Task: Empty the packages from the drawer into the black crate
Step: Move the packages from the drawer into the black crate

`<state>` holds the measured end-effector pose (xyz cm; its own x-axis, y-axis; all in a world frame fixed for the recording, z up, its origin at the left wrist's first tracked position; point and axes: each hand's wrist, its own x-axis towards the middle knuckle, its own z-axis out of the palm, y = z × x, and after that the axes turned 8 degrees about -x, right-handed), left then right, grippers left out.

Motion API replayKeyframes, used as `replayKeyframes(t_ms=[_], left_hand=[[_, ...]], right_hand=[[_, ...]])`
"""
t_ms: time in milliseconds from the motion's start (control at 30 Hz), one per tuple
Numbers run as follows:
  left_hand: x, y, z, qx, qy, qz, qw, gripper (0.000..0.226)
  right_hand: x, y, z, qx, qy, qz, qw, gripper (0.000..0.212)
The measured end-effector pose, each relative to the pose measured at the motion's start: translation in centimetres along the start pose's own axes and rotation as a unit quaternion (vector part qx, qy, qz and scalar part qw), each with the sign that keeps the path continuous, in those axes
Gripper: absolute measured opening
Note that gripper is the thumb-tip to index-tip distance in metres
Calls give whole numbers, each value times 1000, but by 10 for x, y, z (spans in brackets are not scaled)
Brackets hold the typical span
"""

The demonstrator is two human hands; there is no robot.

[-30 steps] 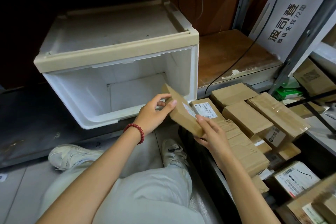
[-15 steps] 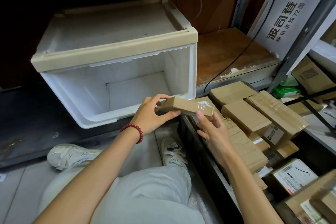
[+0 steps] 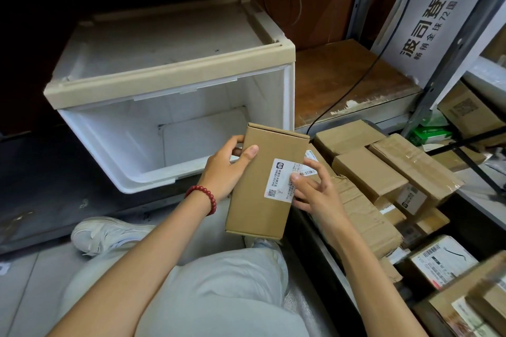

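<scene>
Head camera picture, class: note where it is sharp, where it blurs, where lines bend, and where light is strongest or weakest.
Head view: the flat brown cardboard package held in both hands is sharp, its white label too small to read; the boxes at the bottom right corner smear; the grey metal shelf upright leans from wide-angle distortion; the white plastic drawer is brightly lit inside, the shelf space behind it nearly black.

White board (image 3: 449, 22) at upper right showing black characters 波司登 and 畅销全球72国, held cardboard package (image 3: 264, 186) carrying a white label (image 3: 280, 183) with a handwritten 2, remaining print staying too small to read
</scene>
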<state>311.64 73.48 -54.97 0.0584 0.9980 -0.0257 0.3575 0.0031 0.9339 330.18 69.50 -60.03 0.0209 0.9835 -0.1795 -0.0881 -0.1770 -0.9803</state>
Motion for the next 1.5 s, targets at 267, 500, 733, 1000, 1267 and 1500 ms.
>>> replayKeyframes(t_ms=[267,500,733,1000,1267,1500], left_hand=[[-3,-12,1,45,-145,-87,985,83],[3,-11,15,4,-173,-65,983,42],[4,14,60,106,-239,3,965,54],[12,100,180,282,-320,151,892,95],[-36,93,300,398,-305,235,833,86],[-52,66,311,373,-324,175,852,94]], right_hand=[[5,4,-4,92,160,29,982,37],[4,2,-30,159,210,54,963,58],[-11,-12,-73,103,320,38,941,57],[-54,-7,-146,107,464,20,879,55],[-86,33,-197,148,534,59,830,46],[-97,42,-221,133,489,104,856,49]])
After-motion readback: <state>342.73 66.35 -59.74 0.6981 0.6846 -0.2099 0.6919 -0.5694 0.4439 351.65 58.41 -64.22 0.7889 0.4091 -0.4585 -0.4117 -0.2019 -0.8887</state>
